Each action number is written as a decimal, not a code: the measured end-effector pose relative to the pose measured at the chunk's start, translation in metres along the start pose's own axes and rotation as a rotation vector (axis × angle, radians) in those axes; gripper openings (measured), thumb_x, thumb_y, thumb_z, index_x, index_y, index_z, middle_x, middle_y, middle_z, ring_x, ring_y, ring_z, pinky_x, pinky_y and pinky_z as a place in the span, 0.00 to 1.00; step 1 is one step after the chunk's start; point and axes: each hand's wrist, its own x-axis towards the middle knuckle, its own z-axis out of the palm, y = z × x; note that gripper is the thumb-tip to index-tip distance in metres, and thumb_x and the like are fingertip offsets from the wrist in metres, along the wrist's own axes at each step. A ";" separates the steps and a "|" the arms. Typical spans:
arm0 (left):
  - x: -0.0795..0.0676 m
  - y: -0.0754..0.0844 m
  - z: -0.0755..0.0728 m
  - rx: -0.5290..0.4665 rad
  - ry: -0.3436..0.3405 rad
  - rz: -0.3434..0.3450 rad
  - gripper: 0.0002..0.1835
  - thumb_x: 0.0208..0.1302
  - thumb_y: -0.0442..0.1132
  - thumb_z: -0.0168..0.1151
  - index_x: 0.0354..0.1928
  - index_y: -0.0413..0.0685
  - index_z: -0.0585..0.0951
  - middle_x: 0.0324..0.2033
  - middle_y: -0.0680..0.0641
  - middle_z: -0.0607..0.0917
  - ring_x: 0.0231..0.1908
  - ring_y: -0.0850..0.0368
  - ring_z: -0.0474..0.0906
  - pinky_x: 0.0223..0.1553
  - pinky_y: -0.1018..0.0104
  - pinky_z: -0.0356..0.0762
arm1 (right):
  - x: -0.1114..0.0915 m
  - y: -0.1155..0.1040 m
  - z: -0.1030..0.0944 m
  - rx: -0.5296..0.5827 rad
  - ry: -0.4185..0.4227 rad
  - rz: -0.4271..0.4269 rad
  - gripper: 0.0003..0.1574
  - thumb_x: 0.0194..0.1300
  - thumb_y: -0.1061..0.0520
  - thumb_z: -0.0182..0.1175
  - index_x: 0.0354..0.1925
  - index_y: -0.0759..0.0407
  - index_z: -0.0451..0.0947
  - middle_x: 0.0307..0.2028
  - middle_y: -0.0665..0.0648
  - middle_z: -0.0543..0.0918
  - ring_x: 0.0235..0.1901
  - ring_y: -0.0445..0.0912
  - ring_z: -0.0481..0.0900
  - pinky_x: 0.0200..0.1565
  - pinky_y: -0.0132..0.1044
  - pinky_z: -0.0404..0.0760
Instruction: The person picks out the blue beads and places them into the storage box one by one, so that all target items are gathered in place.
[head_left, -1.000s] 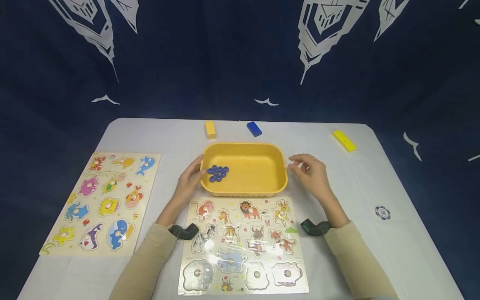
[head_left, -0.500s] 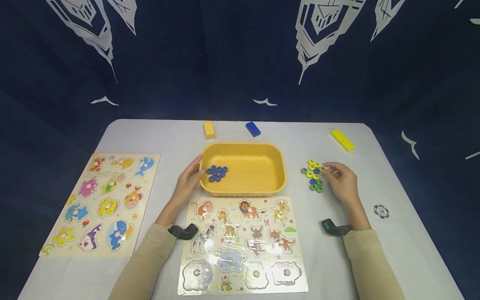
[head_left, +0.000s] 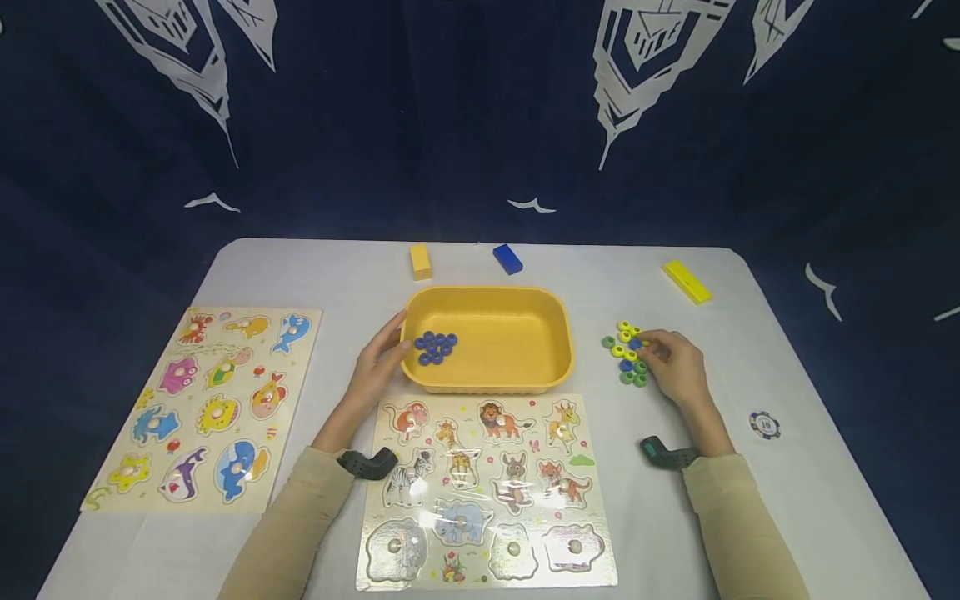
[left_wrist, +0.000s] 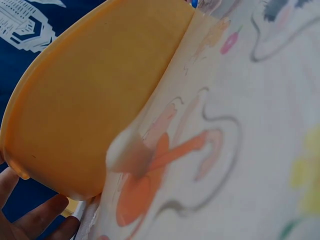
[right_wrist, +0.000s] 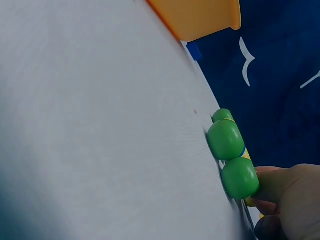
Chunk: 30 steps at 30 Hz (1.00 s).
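My left hand rests at the left end of a yellow plastic basin, its thumb at the rim. In the left wrist view, its extended fingers lie beside the basin's wall. Several blue beads are clustered inside the basin. At a pile of beads right of the basin, my right hand has thumb and fingertips at a partly covered blue bead. Yellow beads and green beads lie around it. In the right wrist view, green beads hide the fingertips, so any grip is unclear.
An animal puzzle board lies in front of the basin. Another board with sea animals is at left. Behind are an orange-yellow block, a blue block and a yellow block. A poker chip sits at right.
My right hand has gone from the basin's right edge to the bead pile, then slightly left with its fingertips onto the blue bead. The left hand and basin have stayed put.
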 end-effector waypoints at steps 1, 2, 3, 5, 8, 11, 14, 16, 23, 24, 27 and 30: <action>0.000 0.000 0.000 -0.002 -0.001 0.001 0.26 0.63 0.52 0.50 0.63 0.73 0.60 0.56 0.47 0.71 0.58 0.51 0.62 0.56 0.41 0.57 | 0.000 -0.001 0.000 -0.006 -0.001 0.002 0.14 0.55 0.58 0.61 0.43 0.57 0.77 0.28 0.56 0.75 0.22 0.45 0.67 0.20 0.31 0.66; 0.000 -0.001 0.000 -0.004 -0.001 0.002 0.26 0.63 0.52 0.50 0.62 0.73 0.60 0.56 0.47 0.71 0.58 0.51 0.62 0.56 0.41 0.57 | 0.000 -0.001 -0.001 -0.009 -0.002 0.006 0.14 0.55 0.57 0.61 0.42 0.57 0.77 0.28 0.56 0.75 0.23 0.45 0.67 0.20 0.31 0.66; 0.000 -0.001 0.000 0.002 -0.002 -0.002 0.26 0.63 0.52 0.50 0.63 0.74 0.60 0.56 0.47 0.71 0.58 0.51 0.62 0.56 0.41 0.58 | 0.000 -0.002 -0.002 -0.009 -0.002 0.011 0.14 0.55 0.57 0.61 0.42 0.57 0.77 0.29 0.56 0.75 0.23 0.45 0.67 0.20 0.30 0.66; 0.001 -0.001 0.001 0.002 -0.004 -0.006 0.26 0.63 0.52 0.50 0.62 0.74 0.60 0.56 0.47 0.71 0.58 0.50 0.62 0.56 0.41 0.58 | 0.000 -0.005 -0.005 0.005 -0.003 0.030 0.14 0.56 0.55 0.61 0.42 0.57 0.76 0.30 0.56 0.75 0.24 0.45 0.68 0.21 0.30 0.68; 0.003 -0.005 0.001 0.006 -0.003 -0.009 0.25 0.62 0.54 0.50 0.62 0.77 0.60 0.56 0.48 0.71 0.58 0.51 0.62 0.56 0.40 0.57 | 0.007 -0.008 -0.011 0.077 0.002 0.024 0.17 0.56 0.52 0.61 0.44 0.55 0.75 0.32 0.55 0.76 0.25 0.45 0.68 0.21 0.32 0.68; 0.003 -0.005 0.000 0.001 0.004 -0.013 0.25 0.62 0.54 0.50 0.61 0.78 0.60 0.56 0.49 0.71 0.57 0.51 0.62 0.57 0.41 0.57 | 0.019 -0.017 -0.012 0.129 0.027 -0.057 0.19 0.57 0.45 0.58 0.45 0.51 0.75 0.32 0.51 0.76 0.26 0.40 0.67 0.20 0.35 0.67; 0.003 -0.004 0.000 -0.005 0.010 -0.013 0.25 0.62 0.53 0.50 0.61 0.78 0.60 0.56 0.49 0.72 0.57 0.52 0.63 0.57 0.41 0.56 | 0.027 -0.046 -0.014 0.164 0.014 -0.155 0.20 0.57 0.43 0.58 0.45 0.51 0.75 0.32 0.50 0.76 0.25 0.39 0.66 0.18 0.37 0.67; 0.003 -0.005 0.000 -0.001 0.007 -0.011 0.25 0.62 0.53 0.50 0.62 0.77 0.60 0.56 0.49 0.71 0.58 0.52 0.62 0.57 0.41 0.56 | 0.027 -0.085 -0.022 0.163 -0.023 -0.199 0.18 0.58 0.46 0.58 0.43 0.54 0.74 0.31 0.51 0.76 0.26 0.41 0.67 0.19 0.39 0.68; 0.003 -0.004 0.000 0.002 0.005 -0.013 0.25 0.62 0.53 0.50 0.62 0.77 0.59 0.56 0.49 0.71 0.58 0.52 0.62 0.57 0.40 0.56 | 0.038 -0.163 -0.004 0.182 -0.235 -0.337 0.11 0.56 0.56 0.61 0.40 0.55 0.74 0.29 0.50 0.77 0.23 0.43 0.67 0.22 0.30 0.68; 0.003 -0.005 0.000 0.004 0.004 -0.012 0.25 0.63 0.52 0.50 0.62 0.77 0.59 0.56 0.49 0.71 0.58 0.51 0.62 0.57 0.40 0.56 | 0.039 -0.169 0.003 0.177 -0.266 -0.360 0.11 0.57 0.56 0.60 0.39 0.56 0.75 0.29 0.51 0.77 0.23 0.43 0.67 0.22 0.31 0.68; 0.003 -0.005 0.000 0.013 0.002 -0.003 0.25 0.63 0.51 0.50 0.62 0.76 0.59 0.56 0.47 0.71 0.58 0.50 0.62 0.56 0.39 0.56 | 0.042 -0.187 0.023 0.136 -0.351 -0.429 0.10 0.56 0.56 0.60 0.38 0.56 0.75 0.28 0.51 0.79 0.22 0.43 0.70 0.26 0.34 0.70; 0.003 -0.005 0.000 0.016 0.004 -0.003 0.25 0.63 0.51 0.50 0.62 0.77 0.59 0.56 0.47 0.72 0.58 0.50 0.62 0.57 0.39 0.56 | 0.042 -0.199 0.043 0.096 -0.424 -0.471 0.09 0.54 0.58 0.59 0.37 0.57 0.76 0.28 0.50 0.79 0.25 0.42 0.72 0.30 0.33 0.72</action>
